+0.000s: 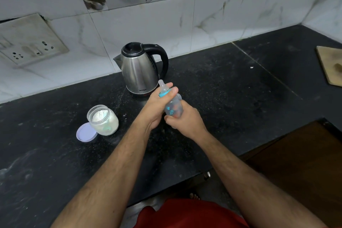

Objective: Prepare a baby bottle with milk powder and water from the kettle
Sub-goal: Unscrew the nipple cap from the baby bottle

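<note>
I hold a small clear baby bottle [174, 110] with printed patterns, tilted up and to the left above the black counter. My left hand [157, 105] grips its blue collar and teat at the top. My right hand [185, 119] wraps around the bottle's lower body. Just behind the bottle stands a steel kettle [139, 69] with a black lid and handle, its spout pointing left. An open glass jar of white milk powder [102, 119] sits to the left, and its pale lilac lid [86, 132] lies flat against the jar's near-left side.
The black stone counter [231, 87] runs to a marble-tiled wall behind. A switch and socket plate [27, 40] is on the wall at left. A wooden board [331, 65] lies at the far right. The counter's front edge steps back at the right over a brown cabinet [299, 163].
</note>
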Tool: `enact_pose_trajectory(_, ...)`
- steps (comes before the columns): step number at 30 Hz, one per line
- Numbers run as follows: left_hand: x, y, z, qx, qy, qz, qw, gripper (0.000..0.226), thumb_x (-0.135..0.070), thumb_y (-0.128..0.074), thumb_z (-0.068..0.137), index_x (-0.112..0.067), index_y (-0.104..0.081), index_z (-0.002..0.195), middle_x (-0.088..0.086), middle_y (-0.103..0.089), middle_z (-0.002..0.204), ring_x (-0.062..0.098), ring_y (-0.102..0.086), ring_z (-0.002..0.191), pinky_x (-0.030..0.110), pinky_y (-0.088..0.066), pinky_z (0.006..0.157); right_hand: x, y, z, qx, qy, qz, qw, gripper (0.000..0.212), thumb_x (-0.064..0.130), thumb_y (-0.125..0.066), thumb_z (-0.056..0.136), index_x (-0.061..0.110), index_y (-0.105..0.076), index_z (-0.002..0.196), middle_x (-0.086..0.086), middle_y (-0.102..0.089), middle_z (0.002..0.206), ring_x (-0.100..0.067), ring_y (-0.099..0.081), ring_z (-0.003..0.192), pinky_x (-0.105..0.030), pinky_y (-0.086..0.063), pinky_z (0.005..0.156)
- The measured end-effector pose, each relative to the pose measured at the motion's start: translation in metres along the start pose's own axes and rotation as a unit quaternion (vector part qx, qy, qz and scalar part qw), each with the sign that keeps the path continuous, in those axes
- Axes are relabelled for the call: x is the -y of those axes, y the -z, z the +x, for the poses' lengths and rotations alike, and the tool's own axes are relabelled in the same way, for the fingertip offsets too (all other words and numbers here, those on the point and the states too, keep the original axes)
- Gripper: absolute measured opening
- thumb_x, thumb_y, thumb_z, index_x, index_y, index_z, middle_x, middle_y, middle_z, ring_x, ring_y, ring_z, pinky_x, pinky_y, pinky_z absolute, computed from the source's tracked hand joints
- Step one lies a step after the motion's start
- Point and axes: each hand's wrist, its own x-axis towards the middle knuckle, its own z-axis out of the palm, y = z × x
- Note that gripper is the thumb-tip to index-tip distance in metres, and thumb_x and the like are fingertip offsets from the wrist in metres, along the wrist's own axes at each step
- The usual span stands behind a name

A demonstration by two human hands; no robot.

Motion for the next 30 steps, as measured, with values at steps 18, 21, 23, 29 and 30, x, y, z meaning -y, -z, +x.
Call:
enact_pose_trajectory(18, -0.001, 0.017, -0.004, -0.003, -0.011, -0.017, 1.0, 0.052, -0.024, -0.081, 0.077, -0.018, -0.059, 0.124, 0.006, -0.069, 0.117, 0.016, -0.07, 0.102, 0.029, -0.056, 0.085, 0.004, -0.008, 0.001, 0.042, 0.014, 0.023, 0.999, 0.044, 0.043, -0.071, 0.07, 0.025, -0.058, 0.108, 0.006, -0.068, 0.094, -0.011, -0.066, 0.087, -0.045, -0.057, 0.083)
enact_pose_trajectory(21, -0.003, 0.018, -0.006, 0.018, -0.022, -0.03, 0.999, 0.061, -0.027, -0.077, 0.08, -0.017, -0.05, 0.134, 0.003, -0.066, 0.127, 0.014, -0.067, 0.112, 0.029, -0.055, 0.091, 0.004, -0.01, 0.001, 0.031, 0.016, 0.026, 0.999, 0.043, 0.044, -0.069, 0.069, 0.025, -0.058, 0.105, 0.006, -0.069, 0.091, -0.012, -0.067, 0.085, -0.046, -0.057, 0.081)
enact_pose_trajectory(23, -0.001, 0.023, -0.009, 0.039, -0.021, -0.051, 0.998, 0.06, -0.031, -0.069, 0.083, -0.017, -0.047, 0.137, 0.0, -0.064, 0.133, 0.013, -0.064, 0.118, 0.032, -0.052, 0.098, 0.004, -0.009, 0.003, 0.028, 0.013, 0.02, 0.999, 0.041, 0.044, -0.07, 0.07, 0.025, -0.058, 0.105, 0.006, -0.068, 0.09, -0.013, -0.066, 0.083, -0.047, -0.057, 0.08)
enact_pose_trajectory(29, 0.007, 0.045, -0.012, 0.056, -0.017, 0.022, 0.998, 0.033, -0.021, -0.057, 0.097, -0.008, -0.062, 0.127, 0.003, -0.071, 0.114, 0.016, -0.063, 0.108, 0.043, -0.045, 0.104, -0.001, -0.006, 0.009, 0.034, 0.007, 0.012, 0.999, 0.042, 0.04, -0.073, 0.075, 0.025, -0.055, 0.11, 0.007, -0.066, 0.095, -0.011, -0.064, 0.088, -0.046, -0.057, 0.083)
enact_pose_trajectory(30, 0.007, 0.047, -0.011, 0.042, -0.021, 0.039, 0.998, 0.029, -0.02, -0.058, 0.097, -0.008, -0.065, 0.122, 0.003, -0.072, 0.109, 0.015, -0.064, 0.104, 0.042, -0.046, 0.102, -0.002, -0.007, 0.01, 0.038, 0.007, 0.01, 0.999, 0.043, 0.04, -0.073, 0.076, 0.025, -0.054, 0.112, 0.008, -0.065, 0.097, -0.011, -0.064, 0.089, -0.045, -0.057, 0.084)
